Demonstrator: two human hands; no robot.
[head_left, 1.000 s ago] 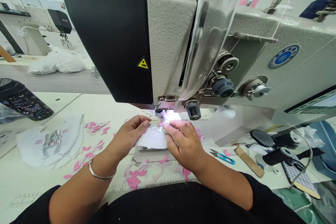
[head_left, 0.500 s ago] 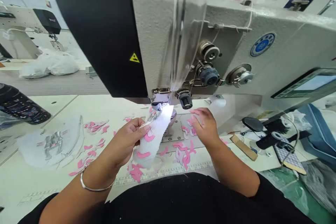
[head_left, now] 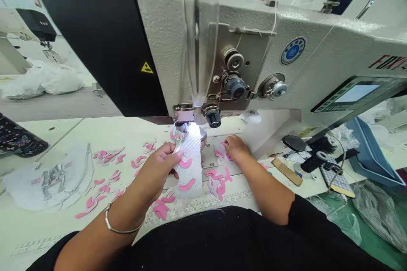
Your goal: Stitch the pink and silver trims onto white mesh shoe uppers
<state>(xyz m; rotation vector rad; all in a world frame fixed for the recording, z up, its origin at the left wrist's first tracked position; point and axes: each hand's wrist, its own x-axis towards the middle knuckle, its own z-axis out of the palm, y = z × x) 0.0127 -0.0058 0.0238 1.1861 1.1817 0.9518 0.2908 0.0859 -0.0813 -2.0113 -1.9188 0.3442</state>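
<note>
My left hand (head_left: 155, 170) grips a strip of white mesh fabric (head_left: 189, 164) upright, with pink curved pieces (head_left: 187, 184) stuck on it. The strip's top end sits just below the sewing machine's presser foot (head_left: 182, 114). My right hand (head_left: 235, 148) rests to the right on the metal needle plate (head_left: 211, 156), its fingertips on loose pink cut-outs (head_left: 220, 155). The needle itself is hidden by the fabric and glare.
Pink scraps (head_left: 108, 156) and a silver-printed white sheet (head_left: 51, 178) lie left on the white table (head_left: 63, 129). A ruler strip (head_left: 197, 207) runs along the near edge. A blue tray (head_left: 370, 156) and a black pad (head_left: 294, 143) are on the right.
The mesh strip has come out from under the presser foot and now stands up in my left hand. My right hand has left the fabric and dropped onto the pink pieces on the plate.
</note>
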